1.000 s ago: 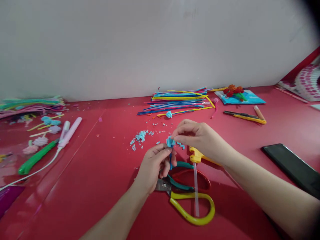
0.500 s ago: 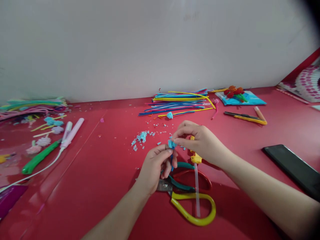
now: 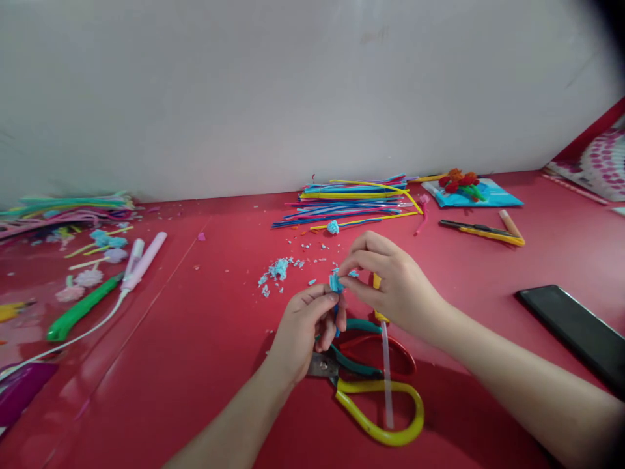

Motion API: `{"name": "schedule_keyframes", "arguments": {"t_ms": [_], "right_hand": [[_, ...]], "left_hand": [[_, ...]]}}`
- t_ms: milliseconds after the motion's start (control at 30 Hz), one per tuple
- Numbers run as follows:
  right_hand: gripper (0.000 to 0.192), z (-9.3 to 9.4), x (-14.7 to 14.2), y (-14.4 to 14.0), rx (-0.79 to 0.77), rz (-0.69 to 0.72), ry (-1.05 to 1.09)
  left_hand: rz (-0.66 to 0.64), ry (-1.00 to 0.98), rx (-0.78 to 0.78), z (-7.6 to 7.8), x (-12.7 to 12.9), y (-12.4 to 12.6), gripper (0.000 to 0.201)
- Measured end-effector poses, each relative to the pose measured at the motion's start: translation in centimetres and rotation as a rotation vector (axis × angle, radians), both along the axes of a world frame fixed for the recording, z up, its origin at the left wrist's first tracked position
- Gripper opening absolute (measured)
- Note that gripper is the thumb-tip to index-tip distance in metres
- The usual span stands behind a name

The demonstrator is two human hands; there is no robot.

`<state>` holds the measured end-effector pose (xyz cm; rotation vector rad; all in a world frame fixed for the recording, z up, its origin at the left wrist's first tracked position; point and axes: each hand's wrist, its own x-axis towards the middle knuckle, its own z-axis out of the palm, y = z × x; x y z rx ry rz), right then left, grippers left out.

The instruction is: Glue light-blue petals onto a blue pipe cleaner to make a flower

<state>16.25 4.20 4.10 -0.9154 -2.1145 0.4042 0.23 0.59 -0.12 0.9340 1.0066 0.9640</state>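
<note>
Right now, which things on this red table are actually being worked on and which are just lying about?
In hand: blue fuzzy piece, pinched between left hand and right hand.

Lying about: scissors, blue scraps, pipe cleaner pile, phone, utility knife, green-handled tool.

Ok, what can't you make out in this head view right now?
- Blue piece: too small; fingertips of left hand and right hand cover it.
- Yellow tool: mostly behind the right hand.
- Scissors: blades under the left hand.
- Phone: cut off by the right edge.
</note>
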Motion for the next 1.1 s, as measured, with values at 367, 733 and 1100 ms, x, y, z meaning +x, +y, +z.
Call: {"name": "schedule_keyframes", "arguments": {"t_ms": [367, 733, 1100], "right_hand": [[0.008, 0.2, 0.0, -0.1, 0.092, 0.004, -0.134], [0.008, 1.3, 0.5, -0.1, 0.087, 0.026, -0.027], [0.012, 1.1, 0.6, -0.5, 0.283, 0.094, -0.185]], "left_hand": [[-0.012, 0.031, 0.031, 0.2, 0.0, -0.1, 0.025], [0.003, 0.085, 0.081, 0.4, -0.2, 0.1, 0.022], [0.032, 0.115, 0.191, 0.8, 0.0, -0.3, 0.02]]}}
